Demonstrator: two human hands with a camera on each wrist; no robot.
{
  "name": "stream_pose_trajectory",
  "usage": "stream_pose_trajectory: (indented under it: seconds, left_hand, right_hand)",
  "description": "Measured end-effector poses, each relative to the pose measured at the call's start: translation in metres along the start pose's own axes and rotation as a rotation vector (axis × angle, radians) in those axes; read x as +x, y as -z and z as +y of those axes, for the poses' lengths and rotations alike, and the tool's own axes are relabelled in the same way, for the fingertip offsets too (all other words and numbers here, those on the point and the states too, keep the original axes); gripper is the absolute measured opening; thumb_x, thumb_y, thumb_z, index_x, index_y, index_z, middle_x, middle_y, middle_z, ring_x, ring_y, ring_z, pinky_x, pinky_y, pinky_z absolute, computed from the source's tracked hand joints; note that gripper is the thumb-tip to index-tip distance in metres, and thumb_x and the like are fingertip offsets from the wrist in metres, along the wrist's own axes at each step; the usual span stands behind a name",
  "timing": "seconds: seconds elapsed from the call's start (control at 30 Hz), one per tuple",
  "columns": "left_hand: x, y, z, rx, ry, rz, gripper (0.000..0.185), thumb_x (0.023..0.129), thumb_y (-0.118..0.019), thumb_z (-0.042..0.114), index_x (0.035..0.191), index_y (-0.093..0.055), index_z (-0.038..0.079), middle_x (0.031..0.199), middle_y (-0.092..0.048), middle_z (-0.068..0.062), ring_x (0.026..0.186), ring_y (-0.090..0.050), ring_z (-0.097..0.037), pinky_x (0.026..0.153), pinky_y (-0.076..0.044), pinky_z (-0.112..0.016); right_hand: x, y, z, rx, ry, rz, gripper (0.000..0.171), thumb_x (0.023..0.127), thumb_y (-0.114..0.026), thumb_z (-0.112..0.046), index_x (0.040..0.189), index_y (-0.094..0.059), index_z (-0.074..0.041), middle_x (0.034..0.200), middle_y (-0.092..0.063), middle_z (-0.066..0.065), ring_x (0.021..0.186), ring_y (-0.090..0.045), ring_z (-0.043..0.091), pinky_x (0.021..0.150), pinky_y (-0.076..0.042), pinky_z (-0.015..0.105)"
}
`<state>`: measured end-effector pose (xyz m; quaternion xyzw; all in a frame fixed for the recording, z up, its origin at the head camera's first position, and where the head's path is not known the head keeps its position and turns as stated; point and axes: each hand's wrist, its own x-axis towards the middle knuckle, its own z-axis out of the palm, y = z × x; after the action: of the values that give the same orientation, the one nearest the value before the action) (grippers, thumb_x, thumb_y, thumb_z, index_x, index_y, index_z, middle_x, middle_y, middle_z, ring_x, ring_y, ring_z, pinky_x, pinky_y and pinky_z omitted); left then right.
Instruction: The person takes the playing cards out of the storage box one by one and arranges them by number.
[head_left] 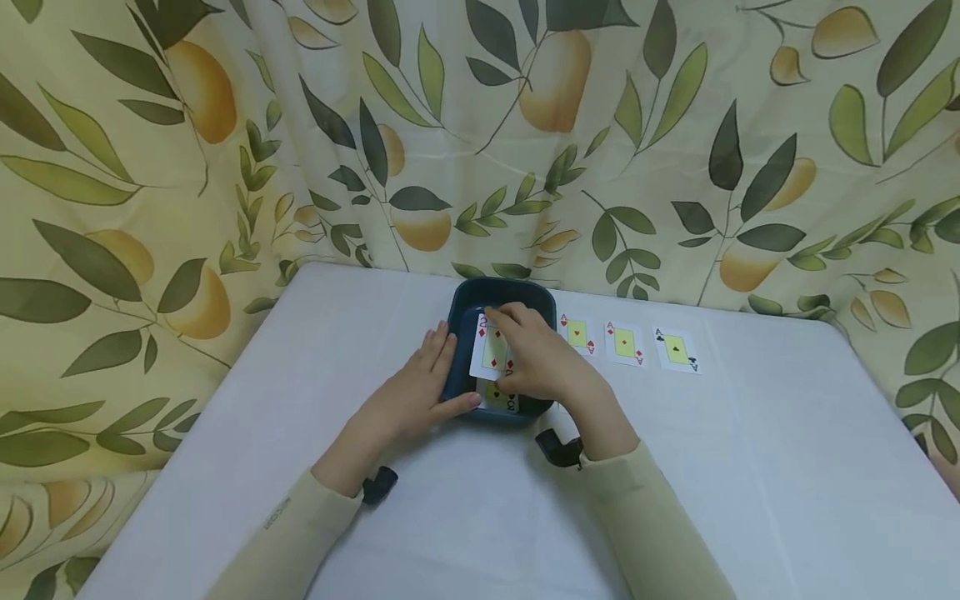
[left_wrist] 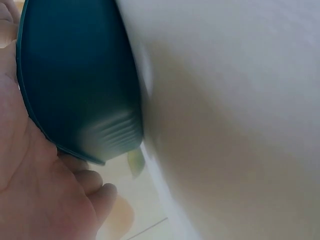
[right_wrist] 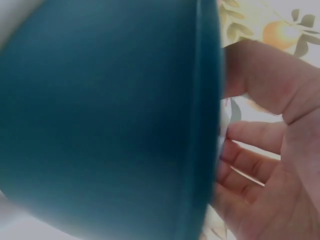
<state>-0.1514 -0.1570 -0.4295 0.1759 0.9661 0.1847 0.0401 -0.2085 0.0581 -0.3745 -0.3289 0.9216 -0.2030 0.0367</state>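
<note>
Soft, muted light with mild blur up close.
In the head view, diffuse shadows lie on the white table (head_left: 780, 483) beside the forearms. In the left wrist view, a broad, smooth-edged shadow spreads there, and the blue container (left_wrist: 75, 65) has a faint sheen; in the right wrist view, its wall looks blurred, the patterned cloth (right_wrist: 280, 35) bright.

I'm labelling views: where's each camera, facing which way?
Head: worn there, facing forward and down at the blue tray; left hand, right hand, sleeves show.
Left wrist: worn there, facing the tray's outer wall; left hand shows.
Right wrist: worn there, likewise facing it; right hand shows.
Both wrist views share tray and curtain.
</note>
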Motion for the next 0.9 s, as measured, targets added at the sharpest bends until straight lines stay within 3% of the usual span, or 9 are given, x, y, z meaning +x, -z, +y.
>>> stream_pose_trajectory:
  seconds: [0.2, 0.5, 0.9]
  left_hand:
    - [0.002, 0.005, 0.005, 0.002, 0.021, 0.017, 0.103, 0.093, -0.043, 0.074, 0.16, -0.008, 0.004, 0.168, 0.008, -0.01, 0.155, -0.002, -0.03, 0.12, -0.022, -0.047]
    - [0.01, 0.008, 0.005, 0.015, -0.007, 0.009, 0.104, 0.093, -0.04, 0.075, 0.159, -0.008, 0.002, 0.168, 0.006, -0.013, 0.154, -0.002, -0.033, 0.121, -0.021, -0.048]
    - [-0.002, -0.003, 0.001, -0.003, 0.013, 0.022, 0.102, 0.093, -0.046, 0.071, 0.159, -0.01, 0.001, 0.168, 0.005, -0.013, 0.154, -0.005, -0.035, 0.121, -0.021, -0.049]
  right_hand:
    - [0.001, 0.007, 0.001, -0.011, 0.025, 0.009, 0.097, 0.07, -0.09, -0.018, 0.153, -0.039, -0.008, 0.147, -0.043, 0.011, 0.126, -0.043, 0.026, 0.108, -0.045, 0.043]
    - [-0.006, 0.014, 0.002, 0.005, 0.017, 0.016, 0.097, 0.071, -0.088, -0.018, 0.154, -0.038, -0.011, 0.148, -0.041, 0.009, 0.13, -0.041, 0.026, 0.107, -0.046, 0.043]
    - [-0.02, 0.014, 0.006, 0.038, -0.026, 0.038, 0.097, 0.074, -0.085, -0.019, 0.156, -0.035, -0.013, 0.15, -0.039, 0.009, 0.131, -0.042, 0.026, 0.108, -0.045, 0.044]
